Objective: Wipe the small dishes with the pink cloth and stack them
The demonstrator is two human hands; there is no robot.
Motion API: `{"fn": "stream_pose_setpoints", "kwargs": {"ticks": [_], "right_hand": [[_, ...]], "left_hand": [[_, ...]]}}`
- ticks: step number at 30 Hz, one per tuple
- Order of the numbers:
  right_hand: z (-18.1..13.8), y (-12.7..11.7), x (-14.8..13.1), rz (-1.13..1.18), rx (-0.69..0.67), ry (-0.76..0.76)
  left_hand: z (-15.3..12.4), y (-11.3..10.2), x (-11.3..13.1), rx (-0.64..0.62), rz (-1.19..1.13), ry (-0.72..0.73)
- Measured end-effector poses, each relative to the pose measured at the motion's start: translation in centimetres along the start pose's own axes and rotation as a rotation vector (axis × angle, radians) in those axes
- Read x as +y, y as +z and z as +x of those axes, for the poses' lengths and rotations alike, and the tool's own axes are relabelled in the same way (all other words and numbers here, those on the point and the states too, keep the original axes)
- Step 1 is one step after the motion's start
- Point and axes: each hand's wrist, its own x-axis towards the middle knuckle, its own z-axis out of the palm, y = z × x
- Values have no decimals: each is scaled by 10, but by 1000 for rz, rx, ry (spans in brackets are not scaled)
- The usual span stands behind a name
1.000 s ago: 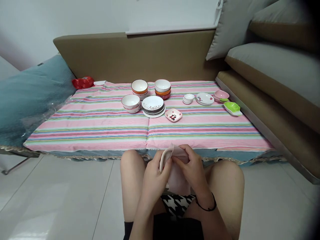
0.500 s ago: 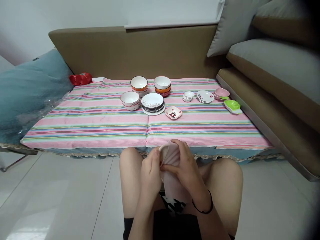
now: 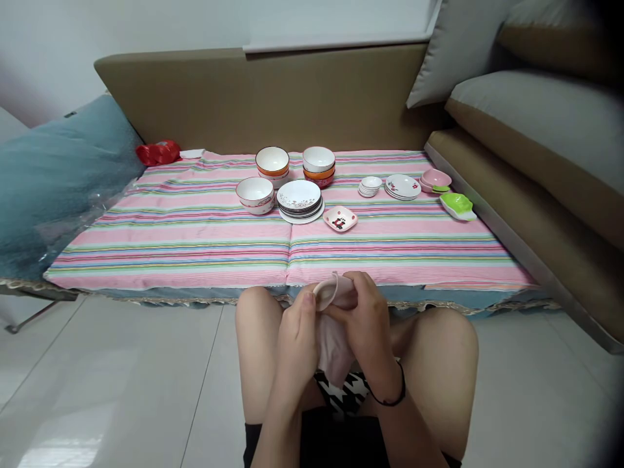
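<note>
Above my lap, my left hand (image 3: 298, 328) is closed on the left rim of a small pale dish (image 3: 324, 294). My right hand (image 3: 369, 325) grips a pale pinkish cloth (image 3: 335, 351), pressing it against the dish's right side. The cloth hangs down between my wrists and hides much of the dish, so its full shape cannot be made out. Beyond my hands on the striped sheet (image 3: 234, 257), the nearest piece is a squarish dish (image 3: 340, 219) with red dots and a dark figure. A stack of plates (image 3: 299, 195) stands just left of it.
Bowl stacks (image 3: 272, 160) (image 3: 318, 160) stand behind the plates, with pale bowls (image 3: 255, 190) at the left. Rightward are small saucers (image 3: 371, 184), flowered plates (image 3: 402, 185), pink bowls (image 3: 435, 179) and a green dish (image 3: 458, 205). Cushions (image 3: 536, 117) border the right; a red bundle (image 3: 158, 153) lies far left.
My right hand has shifted the cloth on the dish; its upper part is now bunched over the rim and the hanging part is more crumpled. My left hand keeps its hold.
</note>
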Motion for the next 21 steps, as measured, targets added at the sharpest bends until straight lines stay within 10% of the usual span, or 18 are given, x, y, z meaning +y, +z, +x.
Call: {"fn": "stream_pose_setpoints", "kwargs": {"ticks": [16,21], "right_hand": [[0,-2,6,51,-174,-197],[-6,-1,2,-59,0,-95]], "left_hand": [[0,-9,-3,14,44,-80],[-1,-4,-1,-26,-6,-50]]}}
